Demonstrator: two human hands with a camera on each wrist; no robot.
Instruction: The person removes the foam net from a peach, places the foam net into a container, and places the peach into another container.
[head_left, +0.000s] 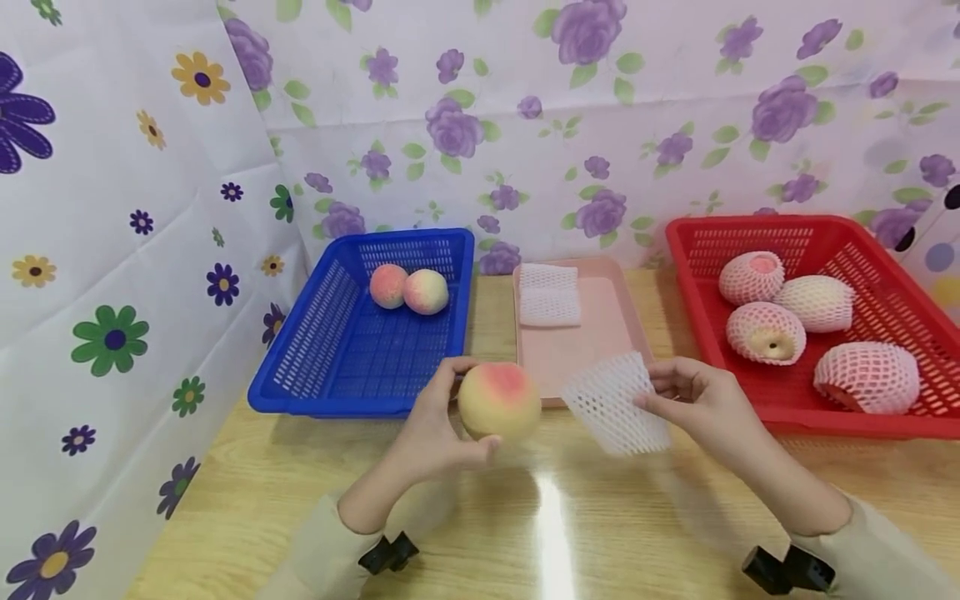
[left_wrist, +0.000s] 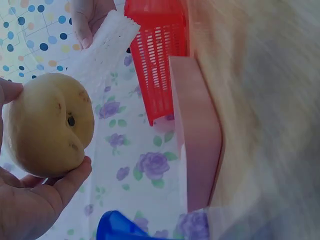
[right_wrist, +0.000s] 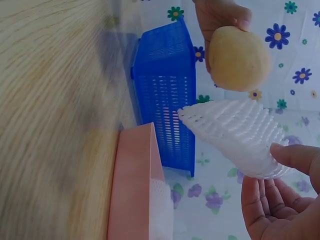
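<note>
A yellow peach with a pink blush [head_left: 501, 402] is gripped in my left hand [head_left: 427, 442], held above the table in front of the pink tray. In the left wrist view the peach [left_wrist: 52, 125] shows its dark stem hollow. My right hand [head_left: 701, 400] pinches a white foam net sleeve [head_left: 618, 408] by one edge, thumb on one side and fingers on the other. The foam net [right_wrist: 237, 135] looks flattish and slightly opened in the right wrist view. A gap separates the peach from the net. More folded white foam nets [head_left: 550, 296] lie in the pink tray [head_left: 607, 333].
At the left, a blue basket [head_left: 360, 406] holds two bare peaches [head_left: 426, 292]. On the right, a red basket [head_left: 847, 427] holds several fruits in foam nets [head_left: 866, 377]. All stand on a wooden table [head_left: 480, 533] before a flowered cloth [head_left: 465, 183].
</note>
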